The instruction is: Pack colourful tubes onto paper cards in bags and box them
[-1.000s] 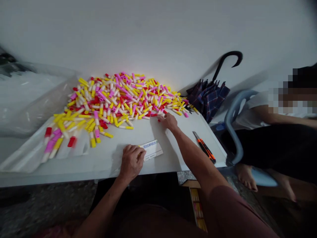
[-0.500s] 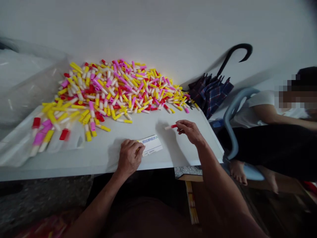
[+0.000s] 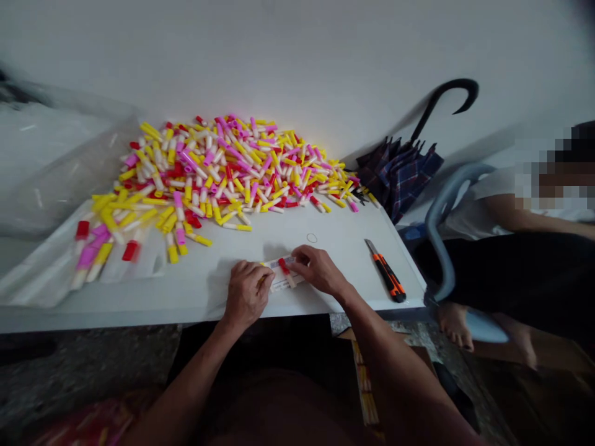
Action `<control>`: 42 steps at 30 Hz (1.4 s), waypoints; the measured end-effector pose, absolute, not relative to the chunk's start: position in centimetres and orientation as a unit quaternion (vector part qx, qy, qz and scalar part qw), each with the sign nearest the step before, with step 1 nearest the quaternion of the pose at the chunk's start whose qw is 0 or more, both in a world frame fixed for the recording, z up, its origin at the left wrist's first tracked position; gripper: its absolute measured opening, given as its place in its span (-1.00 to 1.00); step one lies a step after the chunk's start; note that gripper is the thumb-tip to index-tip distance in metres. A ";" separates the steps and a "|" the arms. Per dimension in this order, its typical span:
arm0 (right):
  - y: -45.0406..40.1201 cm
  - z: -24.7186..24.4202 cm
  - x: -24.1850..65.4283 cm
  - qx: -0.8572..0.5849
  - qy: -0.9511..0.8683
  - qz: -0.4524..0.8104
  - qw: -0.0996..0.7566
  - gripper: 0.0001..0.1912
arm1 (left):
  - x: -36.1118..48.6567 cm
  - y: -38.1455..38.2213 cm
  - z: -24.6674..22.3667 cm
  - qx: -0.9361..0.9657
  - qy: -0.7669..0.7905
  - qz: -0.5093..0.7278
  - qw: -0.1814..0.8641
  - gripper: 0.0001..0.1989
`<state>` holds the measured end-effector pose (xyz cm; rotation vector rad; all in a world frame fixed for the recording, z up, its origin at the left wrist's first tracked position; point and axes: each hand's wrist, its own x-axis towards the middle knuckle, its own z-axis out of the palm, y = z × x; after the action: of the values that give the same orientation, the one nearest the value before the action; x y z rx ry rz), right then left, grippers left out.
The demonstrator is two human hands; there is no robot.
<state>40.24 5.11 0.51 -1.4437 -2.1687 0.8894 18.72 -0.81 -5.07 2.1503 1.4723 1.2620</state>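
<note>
A white printed card (image 3: 277, 284) lies on the table near its front edge. My left hand (image 3: 248, 291) is closed at the card's left end, with a bit of yellow showing at its fingers; what it grips is mostly hidden. My right hand (image 3: 318, 267) pinches a red-and-white tube (image 3: 284, 267) over the card. Behind both hands spreads a big heap of small tubes (image 3: 232, 167) in yellow, pink, red and white.
An orange-and-black cutter (image 3: 387, 272) and a rubber band (image 3: 312, 238) lie on the white table (image 3: 344, 238). Clear plastic (image 3: 41, 260) covers the left side. A folded umbrella (image 3: 404, 173) leans at the back right. A seated person (image 3: 502, 266) is at the right.
My right hand has moved left, bringing the red-and-white tube from beside the card to over it. The cutter and rubber band have come into sight. The view has shifted slightly.
</note>
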 end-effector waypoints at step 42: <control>3.9 -1.2 41.1 -0.365 -0.806 0.425 0.191 -0.81 | 18.0 0.5 -3.8 0.762 0.540 0.343 0.099 -0.84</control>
<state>41.05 3.86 -1.16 -1.0251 -2.2633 1.1940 17.99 0.55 -3.85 2.2547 1.5959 1.0134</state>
